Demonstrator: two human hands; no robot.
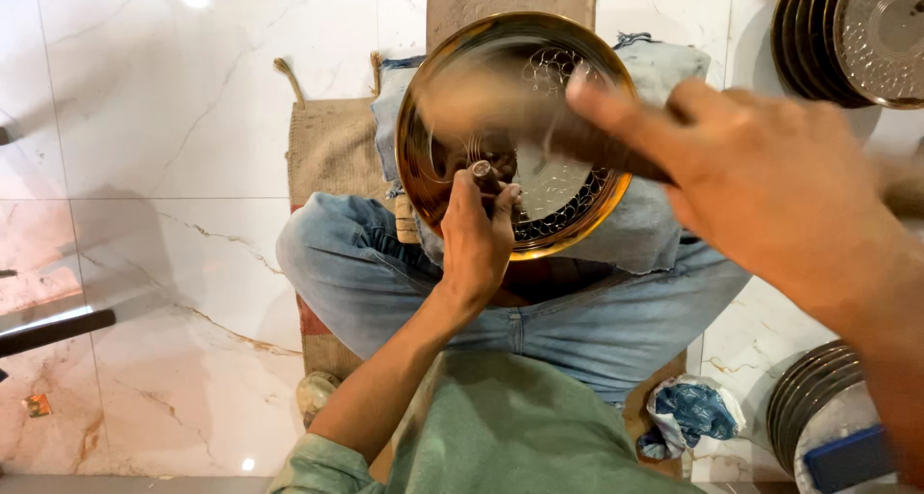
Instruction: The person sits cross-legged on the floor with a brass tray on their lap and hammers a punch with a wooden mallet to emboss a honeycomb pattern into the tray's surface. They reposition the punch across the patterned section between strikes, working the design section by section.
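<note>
Seen from above, a person sits cross-legged on a marble floor. The left hand pinches a small punch against a round brass plate; the right hand holds a blurred hammer handle.

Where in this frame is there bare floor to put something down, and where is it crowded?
Bare marble floor spreads left of the burlap mat and knee. Crowded: the lap with the brass plate, left hand with punch, blurred right hand, plate stacks upper right and lower right, and crumpled cloth.
</note>
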